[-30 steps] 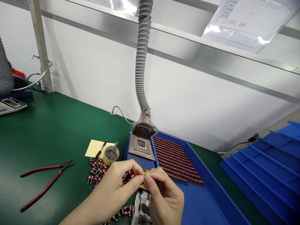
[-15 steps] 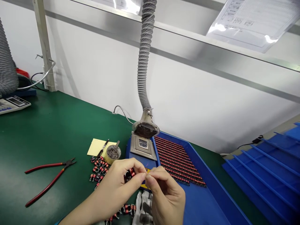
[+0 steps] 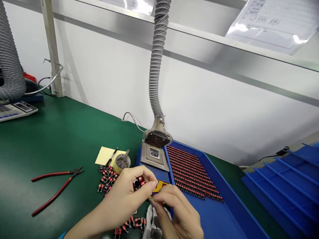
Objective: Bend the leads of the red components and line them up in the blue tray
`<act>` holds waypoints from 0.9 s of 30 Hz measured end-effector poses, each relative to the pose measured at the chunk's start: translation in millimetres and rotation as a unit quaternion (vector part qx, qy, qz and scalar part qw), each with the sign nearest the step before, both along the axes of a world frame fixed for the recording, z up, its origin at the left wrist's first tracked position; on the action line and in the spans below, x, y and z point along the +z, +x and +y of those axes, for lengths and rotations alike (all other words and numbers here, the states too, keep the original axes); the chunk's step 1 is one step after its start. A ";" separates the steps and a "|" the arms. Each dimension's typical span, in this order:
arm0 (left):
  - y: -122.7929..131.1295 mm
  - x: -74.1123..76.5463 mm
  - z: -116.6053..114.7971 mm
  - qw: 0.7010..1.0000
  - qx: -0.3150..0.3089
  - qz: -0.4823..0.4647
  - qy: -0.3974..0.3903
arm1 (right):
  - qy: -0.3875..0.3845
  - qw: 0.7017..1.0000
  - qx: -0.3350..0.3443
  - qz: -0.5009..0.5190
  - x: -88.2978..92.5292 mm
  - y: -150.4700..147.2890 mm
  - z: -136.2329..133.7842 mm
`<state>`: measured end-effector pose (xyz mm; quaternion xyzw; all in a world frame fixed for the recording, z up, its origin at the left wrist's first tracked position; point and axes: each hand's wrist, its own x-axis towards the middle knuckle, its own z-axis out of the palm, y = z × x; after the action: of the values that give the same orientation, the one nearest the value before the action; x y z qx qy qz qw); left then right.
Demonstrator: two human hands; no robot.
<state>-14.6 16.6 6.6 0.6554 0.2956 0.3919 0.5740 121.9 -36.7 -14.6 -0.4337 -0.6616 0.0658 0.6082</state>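
My left hand (image 3: 132,196) is closed, thumb and forefinger pinched together at a tiny pale tip; what they grip is too small to make out. A small red-and-black coil-like part (image 3: 139,182) shows in the gap between that thumb and forefinger; whether the hand holds it or it lies behind, I cannot tell. Just below and to the right, my right hand (image 3: 178,212) is also closed, fingertips pressed together on something I cannot make out. Both hands are over the front of a blue device with a yellow label (image 3: 159,186). Similar red-and-black parts (image 3: 108,176) lie heaped left of my left hand.
Red-handled pliers (image 3: 58,189) lie spread on the green table (image 3: 67,132). A small pot (image 3: 121,162), pen and yellow notepad (image 3: 106,156) stand behind the heap. A metal-topped heater (image 3: 154,157) sits under a duct hood (image 3: 158,136). Rows of parts fill a blue tray (image 3: 239,209).
My right hand has moved down, so its fingertips are apart from the left ones and more of the yellow label shows. My left hand keeps its pinch; the view has shifted slightly.
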 end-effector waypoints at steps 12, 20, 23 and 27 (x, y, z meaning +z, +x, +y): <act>1.6 -5.1 -2.0 0.987 0.007 0.044 0.157 | 0.056 0.995 -0.058 -0.055 -1.0 6.6 0.8; 3.3 -12.1 -2.6 0.940 0.041 0.020 0.338 | -0.107 0.961 0.095 0.238 -0.5 10.1 0.6; 2.4 -10.5 -3.9 0.958 0.037 0.004 0.285 | 0.000 0.988 0.005 0.157 0.5 10.0 0.1; 1.7 -10.4 -4.2 0.963 0.033 -0.007 0.269 | 0.081 0.996 -0.043 -0.018 -1.1 8.2 2.2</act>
<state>-12.9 12.3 -3.8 0.7729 0.1969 0.4798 0.3657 130.1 -34.6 -15.7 -0.4120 -0.6561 -0.0221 0.6320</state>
